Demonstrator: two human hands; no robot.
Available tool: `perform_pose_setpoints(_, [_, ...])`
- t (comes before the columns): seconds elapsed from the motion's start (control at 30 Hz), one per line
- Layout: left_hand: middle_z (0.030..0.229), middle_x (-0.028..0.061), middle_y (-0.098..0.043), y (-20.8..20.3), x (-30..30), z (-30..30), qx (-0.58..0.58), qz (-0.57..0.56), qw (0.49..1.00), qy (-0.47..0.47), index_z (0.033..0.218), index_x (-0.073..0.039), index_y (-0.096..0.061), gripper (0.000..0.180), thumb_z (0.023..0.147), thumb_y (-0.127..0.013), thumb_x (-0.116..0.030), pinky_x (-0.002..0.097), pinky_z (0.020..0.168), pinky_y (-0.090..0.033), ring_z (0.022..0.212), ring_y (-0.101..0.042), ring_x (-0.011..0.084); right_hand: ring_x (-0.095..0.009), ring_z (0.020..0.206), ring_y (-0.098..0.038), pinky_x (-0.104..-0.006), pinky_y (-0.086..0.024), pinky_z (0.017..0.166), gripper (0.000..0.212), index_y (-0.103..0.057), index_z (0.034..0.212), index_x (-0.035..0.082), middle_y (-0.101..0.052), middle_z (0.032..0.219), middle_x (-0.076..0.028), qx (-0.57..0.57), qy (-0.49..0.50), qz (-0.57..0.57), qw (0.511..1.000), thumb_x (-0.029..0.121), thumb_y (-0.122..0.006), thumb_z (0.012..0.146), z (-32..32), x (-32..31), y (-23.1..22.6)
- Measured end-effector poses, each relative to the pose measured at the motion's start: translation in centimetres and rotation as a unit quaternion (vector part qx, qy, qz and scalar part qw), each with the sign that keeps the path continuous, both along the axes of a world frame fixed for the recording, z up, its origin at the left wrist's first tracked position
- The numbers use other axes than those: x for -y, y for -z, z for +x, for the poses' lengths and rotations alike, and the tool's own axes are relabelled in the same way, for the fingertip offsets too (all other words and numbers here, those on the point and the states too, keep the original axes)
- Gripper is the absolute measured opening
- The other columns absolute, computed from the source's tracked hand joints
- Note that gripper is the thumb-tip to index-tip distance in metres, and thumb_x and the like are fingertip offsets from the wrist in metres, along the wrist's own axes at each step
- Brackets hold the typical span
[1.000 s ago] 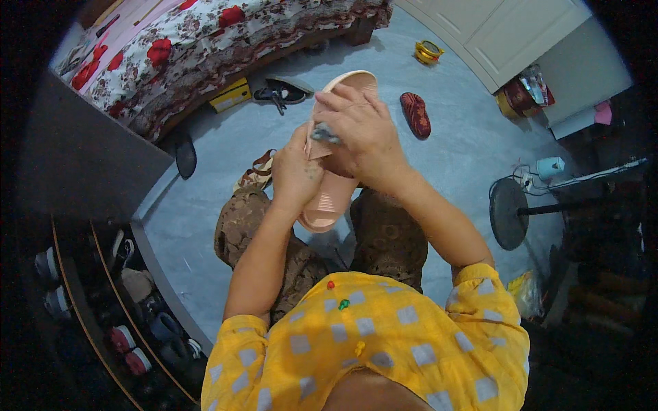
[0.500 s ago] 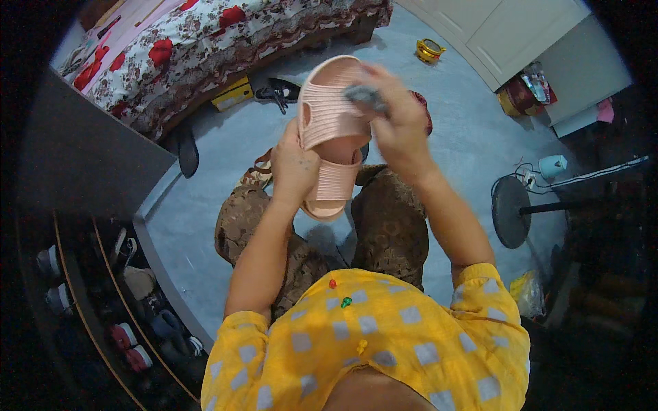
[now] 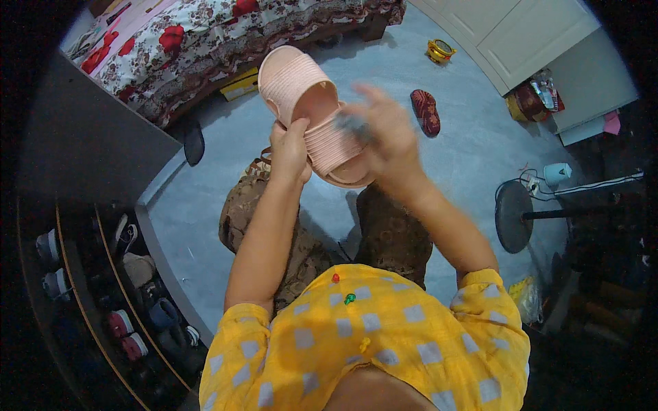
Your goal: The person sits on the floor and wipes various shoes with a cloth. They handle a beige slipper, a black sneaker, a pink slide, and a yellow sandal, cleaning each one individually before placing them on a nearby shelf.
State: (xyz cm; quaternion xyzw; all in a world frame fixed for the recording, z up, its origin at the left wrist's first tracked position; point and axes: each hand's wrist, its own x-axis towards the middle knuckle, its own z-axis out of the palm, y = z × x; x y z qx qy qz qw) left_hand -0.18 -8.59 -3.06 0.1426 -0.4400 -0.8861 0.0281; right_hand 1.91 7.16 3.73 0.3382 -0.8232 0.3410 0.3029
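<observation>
A pair of pale pink slide sandals is held up in front of me, the two pressed together and set opposite ways. The upper slide [image 3: 296,81] shows its ribbed strap and round opening. The lower slide [image 3: 326,148] has its strap nearer me. My left hand [image 3: 290,152] grips the pair at the left side, thumb laid over the middle. On the right, my right hand [image 3: 397,140] is smeared by motion. It is closed on a grey cloth [image 3: 353,127], which lies against the lower slide's strap.
Dark red slipper [image 3: 426,113] and gold round container [image 3: 440,51] lie on the pale blue floor. A bed [image 3: 178,55] with a flowered cover stands far left. Shoe shelves [image 3: 96,301] line the near left. At right stands a round black base [image 3: 514,216] with cables.
The slides have tilted and shifted up and left. My right hand with the cloth has moved down from the upper strap to the lower slide. The red slipper is now fully visible.
</observation>
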Motion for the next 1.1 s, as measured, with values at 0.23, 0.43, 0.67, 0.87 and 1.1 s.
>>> perform_pose_setpoints(0.23, [0.108,0.0151,-0.058,0.6,0.0,0.0,0.0,0.033,0.999,0.004,0.117,0.005,-0.045,0.036,0.084,-0.053,-0.008,0.0361,0.074,-0.053,0.092,-0.062,0.0246,-0.033,0.118,-0.048,-0.0483,-0.034,0.097,0.044,-0.056,0.112,0.014,-0.05,0.127,-0.017,-0.032,0.017,0.172,0.984,0.015,-0.068,0.07,0.1,1.7,4.4])
perform_pose_setpoints(0.43, [0.11,0.0164,-0.059,0.9,0.4,-0.3,0.006,0.073,0.997,0.0,0.117,0.006,-0.046,0.036,0.084,-0.054,-0.007,0.0384,0.082,-0.053,0.096,-0.062,0.0274,-0.035,0.101,-0.058,-0.0392,-0.047,0.081,0.034,-0.055,0.111,0.009,-0.056,0.119,-0.019,0.16,0.099,-0.028,0.982,0.015,-0.062,0.078,-3.9,-2.0,5.3])
perform_pose_setpoints(0.67, [0.099,0.0151,-0.061,-0.3,0.8,0.3,0.02,0.203,0.979,0.015,0.105,0.007,-0.051,0.033,0.073,-0.059,0.001,0.0424,0.076,-0.057,0.087,-0.065,0.0276,-0.016,0.099,-0.055,-0.0295,-0.042,0.087,0.04,-0.054,0.12,0.002,-0.06,0.111,-0.009,0.449,0.034,-0.21,0.868,0.025,-0.058,0.087,-1.2,-2.3,3.2])
perform_pose_setpoints(0.87, [0.107,0.014,-0.06,0.4,0.9,-0.1,-0.033,0.2,0.979,0.018,0.117,0.002,-0.047,0.039,0.084,-0.06,-0.013,0.0421,0.083,-0.053,0.096,-0.062,0.0258,-0.021,0.101,-0.057,-0.0343,-0.045,0.09,0.047,-0.05,0.119,0.0,-0.057,0.112,-0.011,0.495,-0.063,-0.294,0.815,0.009,-0.068,0.076,-0.2,-1.6,2.4])
perform_pose_setpoints(1.1, [0.12,0.0131,-0.052,-1.3,1.4,0.9,-0.113,0.292,0.945,0.091,0.123,-0.001,-0.036,0.05,0.081,-0.063,-0.004,0.0431,0.094,-0.047,0.108,-0.056,0.0259,-0.022,0.1,-0.06,-0.0332,-0.049,0.085,0.044,-0.046,0.122,-0.001,-0.057,0.113,-0.013,0.468,-0.079,-0.334,0.814,0.01,-0.063,0.083,-2.5,-1.0,2.5])
